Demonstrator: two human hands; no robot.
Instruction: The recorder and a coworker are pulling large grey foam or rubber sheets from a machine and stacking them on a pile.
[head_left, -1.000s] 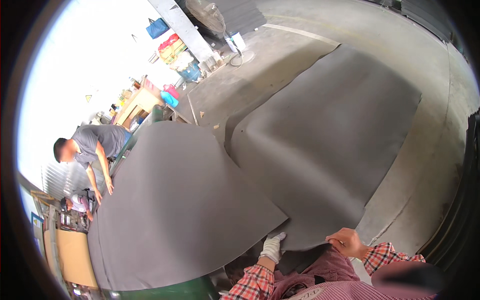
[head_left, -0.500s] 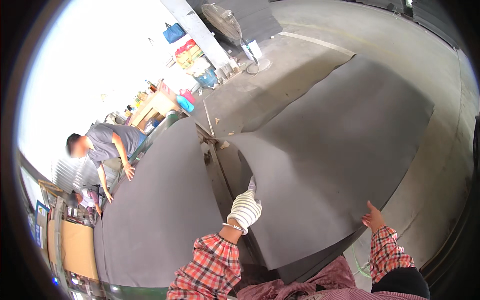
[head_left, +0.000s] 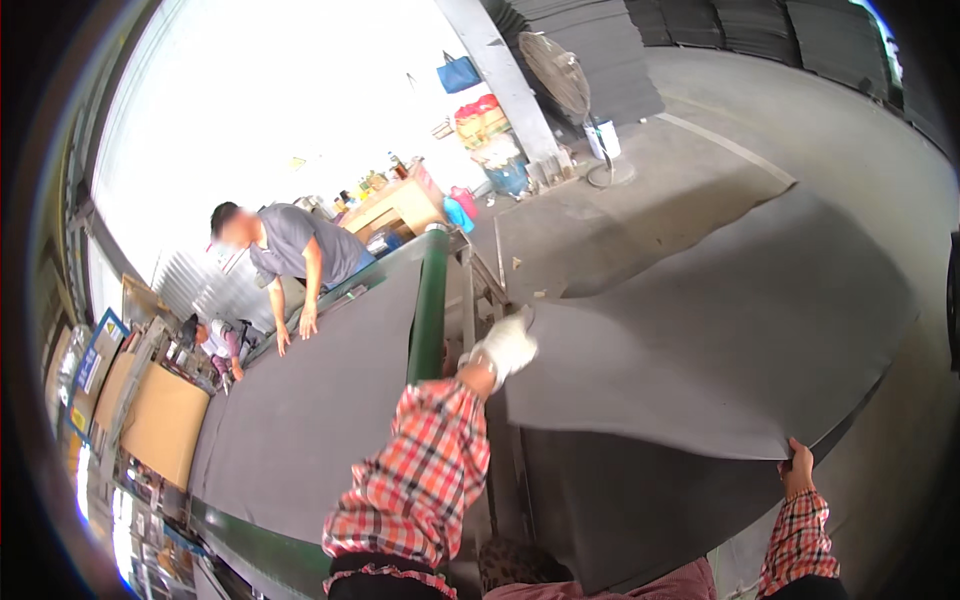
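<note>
My left hand (head_left: 507,350), in a white knitted glove, is closed on the left edge of a large dark grey sheet (head_left: 690,330). At the sheet's near right corner, my bare right hand (head_left: 798,466) pinches the edge between thumb and fingers. The sheet sags and curves between both hands, its far end stretching away to the right. Beneath its near edge lies another dark sheet (head_left: 640,500). To the left, a grey sheet (head_left: 310,400) lies along a belt table, its end short of a green roller (head_left: 428,310).
Across the belt table, a co-worker (head_left: 300,250) leans with both hands on the grey sheet; a second person (head_left: 215,340) is farther left. A standing fan (head_left: 560,80), a pillar (head_left: 500,80) and a cluttered desk (head_left: 400,205) stand behind.
The held sheet's near edge has risen and moved away, uncovering the dark sheet below. My left hand has moved forward; my right has closed on the corner. The green roller now shows.
</note>
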